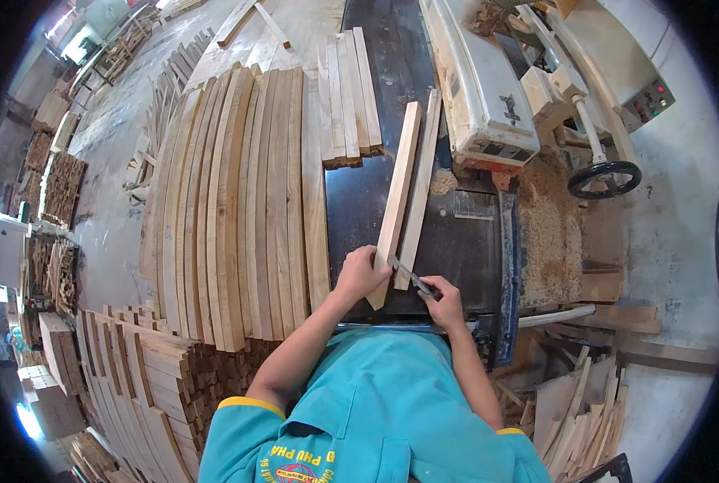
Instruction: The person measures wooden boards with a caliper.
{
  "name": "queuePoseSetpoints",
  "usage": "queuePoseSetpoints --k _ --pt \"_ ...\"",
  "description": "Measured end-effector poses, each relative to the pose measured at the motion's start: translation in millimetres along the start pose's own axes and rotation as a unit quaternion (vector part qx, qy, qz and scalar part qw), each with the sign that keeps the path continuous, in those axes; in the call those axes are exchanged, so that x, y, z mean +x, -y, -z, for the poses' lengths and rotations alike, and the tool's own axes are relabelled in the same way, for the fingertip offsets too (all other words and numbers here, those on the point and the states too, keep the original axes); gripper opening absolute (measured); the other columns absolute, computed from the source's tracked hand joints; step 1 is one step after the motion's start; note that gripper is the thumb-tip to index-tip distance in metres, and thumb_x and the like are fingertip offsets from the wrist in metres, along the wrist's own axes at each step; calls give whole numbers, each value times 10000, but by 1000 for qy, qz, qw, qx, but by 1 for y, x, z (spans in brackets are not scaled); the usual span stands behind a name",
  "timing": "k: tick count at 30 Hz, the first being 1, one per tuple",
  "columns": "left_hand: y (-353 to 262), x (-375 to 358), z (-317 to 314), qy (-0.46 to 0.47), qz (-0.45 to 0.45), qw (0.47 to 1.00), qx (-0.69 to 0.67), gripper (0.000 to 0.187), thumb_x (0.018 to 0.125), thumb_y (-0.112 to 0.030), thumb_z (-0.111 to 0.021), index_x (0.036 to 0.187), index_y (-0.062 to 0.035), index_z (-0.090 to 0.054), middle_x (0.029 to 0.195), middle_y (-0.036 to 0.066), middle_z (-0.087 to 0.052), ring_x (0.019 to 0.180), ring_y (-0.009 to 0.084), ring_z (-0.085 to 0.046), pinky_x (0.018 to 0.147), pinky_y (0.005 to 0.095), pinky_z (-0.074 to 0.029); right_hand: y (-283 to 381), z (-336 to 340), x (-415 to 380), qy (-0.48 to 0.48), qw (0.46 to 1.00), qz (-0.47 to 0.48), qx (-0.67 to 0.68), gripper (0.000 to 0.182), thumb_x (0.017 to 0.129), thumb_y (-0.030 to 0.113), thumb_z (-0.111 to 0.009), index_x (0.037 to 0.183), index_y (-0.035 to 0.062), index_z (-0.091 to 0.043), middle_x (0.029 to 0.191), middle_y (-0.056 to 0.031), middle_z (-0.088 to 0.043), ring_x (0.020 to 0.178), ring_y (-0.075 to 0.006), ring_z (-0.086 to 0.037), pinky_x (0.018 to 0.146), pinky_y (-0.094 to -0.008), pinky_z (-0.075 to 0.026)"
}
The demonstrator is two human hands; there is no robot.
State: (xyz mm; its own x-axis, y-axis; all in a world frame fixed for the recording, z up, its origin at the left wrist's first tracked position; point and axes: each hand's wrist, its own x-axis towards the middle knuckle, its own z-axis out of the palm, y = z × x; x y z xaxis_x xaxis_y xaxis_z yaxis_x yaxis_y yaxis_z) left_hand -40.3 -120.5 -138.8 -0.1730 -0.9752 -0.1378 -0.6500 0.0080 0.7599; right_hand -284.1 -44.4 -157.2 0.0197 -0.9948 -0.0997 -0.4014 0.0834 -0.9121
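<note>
Grasping a wooden bar (398, 185) near frame centre with curled left fingers (363, 258); pinching a slim tool (412, 278) beside it with bent right fingers (438, 283).

Bare, matt wood, smooth-faced, in the wider strip (397, 197) and the narrower strip (421, 181); matt wood, streaked with grain, in the row of boards (232, 201); metal, by its grey sheen, in the slim tool (415, 280); smooth, faintly glossy top on the table (357, 217); painted, scuffed, metal-looking skin on the machine housing (482, 84); glossy rim on the handwheel (605, 167); powdery sawdust (442, 183); soft, matt cloth in the shirt (392, 382).
</note>
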Motion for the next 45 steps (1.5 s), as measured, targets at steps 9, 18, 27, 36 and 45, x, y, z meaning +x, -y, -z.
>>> queuePoseSetpoints --k 9,18,27,36,45 --pt "30 -47 6 19 99 883 -458 283 990 -100 -533 1196 24 -681 1017 8 -698 902 72 -616 814 252 -503 23 -10 27 -102 995 -12 -16 246 847 49 -816 1075 25 -727 965 -103 -737 819 -193 -685 721 -334 -534" --pt "13 -78 36 61 153 842 -513 273 1074 -190 -511 1286 -23 -555 1031 38 -658 912 85 -636 805 269 -538 43 -52 65 -147 985 -22 -87 490 736 275 -923 1041 24 -632 1003 -176 -700 940 -369 -687 835 -474 -535" --pt "-4 -77 37 37 112 854 -507 462 1114 -353 -529 1451 -44 -460 1064 11 -606 954 78 -578 822 268 -503 15 -23 41 -153 986 9 -69 354 792 185 -877 1032 11 -683 956 -105 -712 790 -196 -678 708 -349 -539" --pt "-26 -93 43 89 126 753 -639 664 971 -548 -639 1428 -99 -460 1044 44 -591 802 124 -601 634 268 -507 11 3 19 -137 989 -22 49 300 882 97 -819 1141 26 -685 931 0 -681 763 -58 -567 686 -248 -475" --pt "-31 -92 42 187 157 561 -791 668 951 -322 -389 1533 3 -434 976 72 -594 783 213 -632 675 320 -569 9 2 14 -116 990 -29 73 266 894 106 -803 1128 38 -695 839 36 -618 702 -44 -498 627 -233 -417"
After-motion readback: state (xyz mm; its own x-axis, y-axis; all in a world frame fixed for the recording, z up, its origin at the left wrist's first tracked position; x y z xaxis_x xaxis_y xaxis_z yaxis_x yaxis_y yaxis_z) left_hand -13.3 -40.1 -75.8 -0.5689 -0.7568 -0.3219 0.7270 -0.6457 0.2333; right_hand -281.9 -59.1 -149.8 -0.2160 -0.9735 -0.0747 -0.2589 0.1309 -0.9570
